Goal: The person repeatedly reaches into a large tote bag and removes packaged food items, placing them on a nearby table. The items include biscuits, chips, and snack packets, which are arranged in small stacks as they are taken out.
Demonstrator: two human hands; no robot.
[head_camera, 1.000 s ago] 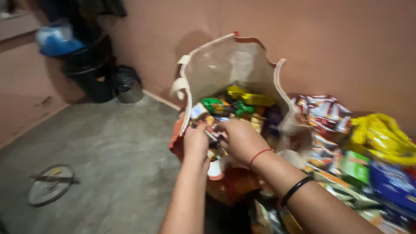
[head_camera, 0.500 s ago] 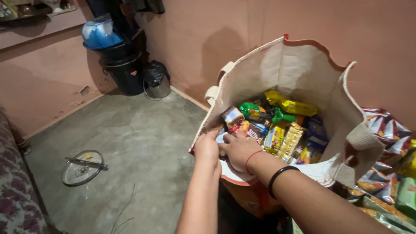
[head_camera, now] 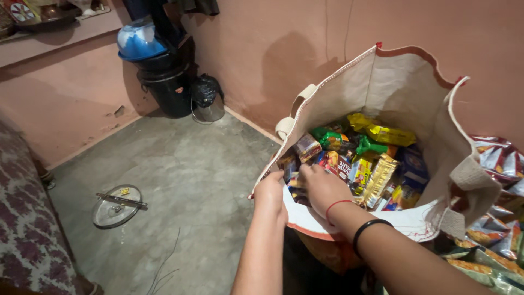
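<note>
Fingertips of right hand (head_camera: 323, 187) buried among colourful snack packets (head_camera: 357, 164); striped crisp bags (head_camera: 502, 164) cut off at right edge.

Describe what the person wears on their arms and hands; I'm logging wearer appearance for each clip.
Both forearms are bare, with no sleeves or gloves in view. The right hand has a thin red thread at the wrist and a black band further up the forearm. The left hand shows nothing worn.

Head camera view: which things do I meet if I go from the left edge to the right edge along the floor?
Patterned cushion → round glass lid → left hand → right hand → snack packets in the cloth bag → loose snack packets.
</note>
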